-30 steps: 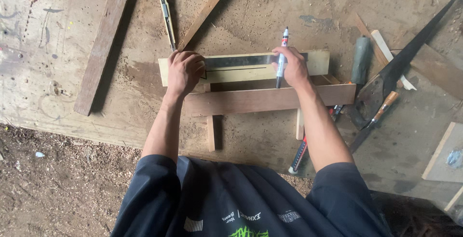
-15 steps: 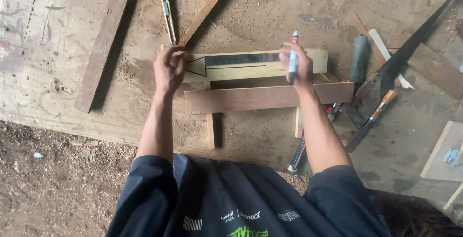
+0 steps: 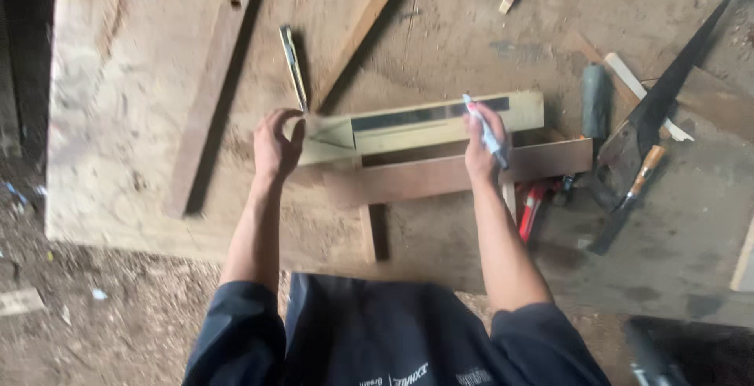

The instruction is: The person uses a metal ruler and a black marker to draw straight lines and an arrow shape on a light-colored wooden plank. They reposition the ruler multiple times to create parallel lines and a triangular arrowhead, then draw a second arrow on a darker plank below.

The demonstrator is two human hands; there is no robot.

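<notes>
A marker [image 3: 487,128] is gripped by the right hand [image 3: 481,150] over the pale board [image 3: 424,125], whose end is clasped by the left hand [image 3: 276,146].

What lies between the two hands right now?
In the head view, a pale wooden board with a dark metal ruler on it spans from left hand to right hand.

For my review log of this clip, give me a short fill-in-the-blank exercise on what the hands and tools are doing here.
1. The right hand holds a ____ over the pale board.
2. The left hand grips the pale board at its ____ end.
3. A hand saw lies on the person's ____ side.
4. The dark metal ruler lies ____ the pale board.

Missing words: marker; left; right; on
</notes>
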